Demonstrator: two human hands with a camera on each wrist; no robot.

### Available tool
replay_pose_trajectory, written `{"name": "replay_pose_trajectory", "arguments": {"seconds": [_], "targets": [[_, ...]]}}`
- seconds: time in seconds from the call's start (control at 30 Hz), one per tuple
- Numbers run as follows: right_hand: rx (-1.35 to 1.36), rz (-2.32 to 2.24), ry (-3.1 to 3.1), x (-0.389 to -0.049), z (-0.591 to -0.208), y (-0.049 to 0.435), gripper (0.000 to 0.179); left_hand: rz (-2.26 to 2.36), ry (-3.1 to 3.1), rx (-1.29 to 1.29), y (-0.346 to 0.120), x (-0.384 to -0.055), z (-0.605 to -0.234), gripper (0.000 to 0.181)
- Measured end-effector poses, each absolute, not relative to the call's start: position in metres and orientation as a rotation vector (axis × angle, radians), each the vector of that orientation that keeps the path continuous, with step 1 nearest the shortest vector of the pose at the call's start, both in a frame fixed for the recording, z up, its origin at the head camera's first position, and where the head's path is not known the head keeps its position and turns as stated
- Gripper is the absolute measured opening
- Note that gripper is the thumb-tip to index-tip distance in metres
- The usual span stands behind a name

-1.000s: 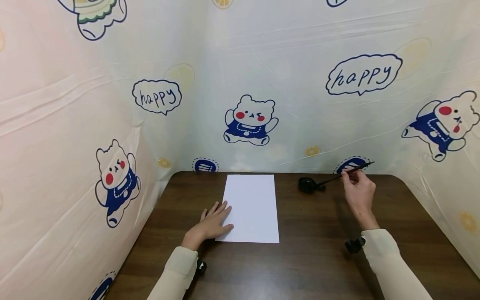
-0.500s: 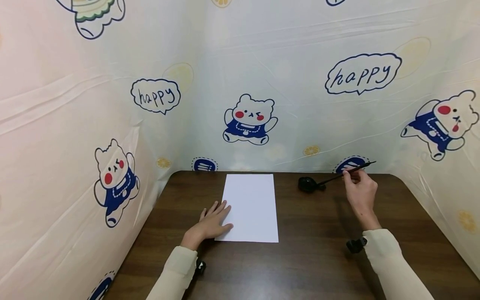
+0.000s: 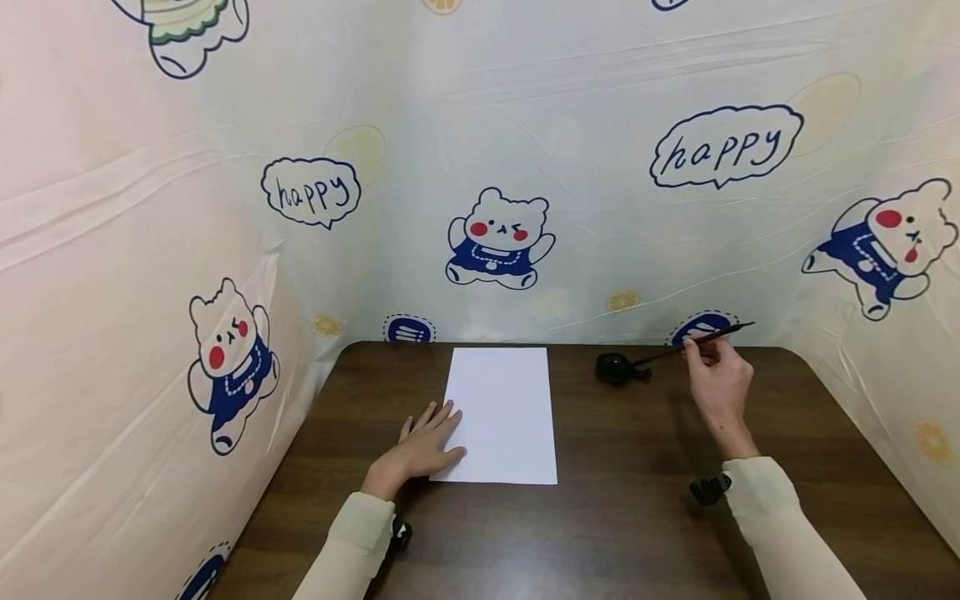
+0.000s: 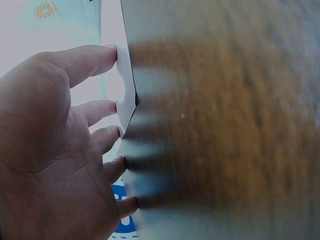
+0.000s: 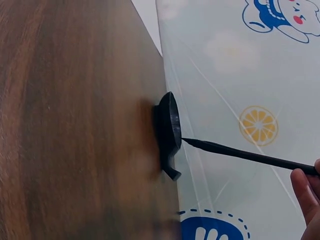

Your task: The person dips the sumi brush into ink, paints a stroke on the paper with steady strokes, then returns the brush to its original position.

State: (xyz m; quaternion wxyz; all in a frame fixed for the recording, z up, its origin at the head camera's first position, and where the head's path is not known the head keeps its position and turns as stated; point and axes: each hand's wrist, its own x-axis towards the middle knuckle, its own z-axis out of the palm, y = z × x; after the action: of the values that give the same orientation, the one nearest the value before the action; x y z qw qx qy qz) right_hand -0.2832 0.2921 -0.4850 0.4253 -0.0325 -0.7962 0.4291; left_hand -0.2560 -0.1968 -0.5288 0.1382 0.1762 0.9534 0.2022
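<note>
A white sheet of paper (image 3: 506, 417) lies on the table. My left hand (image 3: 422, 448) rests on its left edge, fingers spread; in the left wrist view the thumb and fingertips of the left hand (image 4: 60, 135) meet the paper (image 4: 112, 30) and tabletop. To the right, my right hand (image 3: 720, 383) pinches a slim black writing brush (image 3: 660, 357) by its shaft. The brush slants down leftward, its pointed tip right at the rim of a small black ink dish (image 3: 617, 369). In the right wrist view, the brush (image 5: 240, 154) tip overlaps the edge of the dish (image 5: 167, 122).
The brown wooden table (image 3: 480, 542) ends at a pale printed cloth (image 3: 592, 208) that hangs behind it and along both sides. The ink dish stands near the back edge, right of the paper. Each wrist wears a small black camera (image 3: 708, 489).
The brush tip has lifted very slightly at the dish, with the right hand almost in place. The left hand and the paper stay where they were.
</note>
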Motion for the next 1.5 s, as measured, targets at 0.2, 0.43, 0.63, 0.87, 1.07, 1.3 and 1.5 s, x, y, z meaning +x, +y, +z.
{"name": "replay_pose_trajectory", "arguments": {"seconds": [0.2,0.43,0.63,0.87,1.07,1.3,1.5], "targets": [[-0.096,1.108,-1.992,-0.282,-0.491,0.289,0.016,0.623,2.755,0.511,-0.2,-0.262,-0.544,0.081],[-0.121,1.119,-1.977,-0.28,-0.495,0.29,0.018,0.658,2.739,0.523,-0.2,-0.26,-0.542,0.081],[-0.139,1.118,-1.975,-0.279,-0.498,0.293,0.018,0.642,2.767,0.506,-0.201,-0.262,-0.55,0.081],[-0.146,1.12,-1.975,-0.281,-0.501,0.296,0.02,0.626,2.747,0.494,-0.198,-0.258,-0.538,0.079],[-0.15,1.11,-1.968,-0.28,-0.5,0.297,0.017,0.644,2.755,0.532,-0.198,-0.255,-0.536,0.08],[-0.128,1.133,-1.945,-0.278,-0.495,0.298,0.017,0.58,2.762,0.499,-0.198,-0.257,-0.534,0.077],[-0.119,1.111,-1.936,-0.277,-0.493,0.3,0.015,0.575,2.772,0.499,-0.196,-0.255,-0.531,0.077]]}}
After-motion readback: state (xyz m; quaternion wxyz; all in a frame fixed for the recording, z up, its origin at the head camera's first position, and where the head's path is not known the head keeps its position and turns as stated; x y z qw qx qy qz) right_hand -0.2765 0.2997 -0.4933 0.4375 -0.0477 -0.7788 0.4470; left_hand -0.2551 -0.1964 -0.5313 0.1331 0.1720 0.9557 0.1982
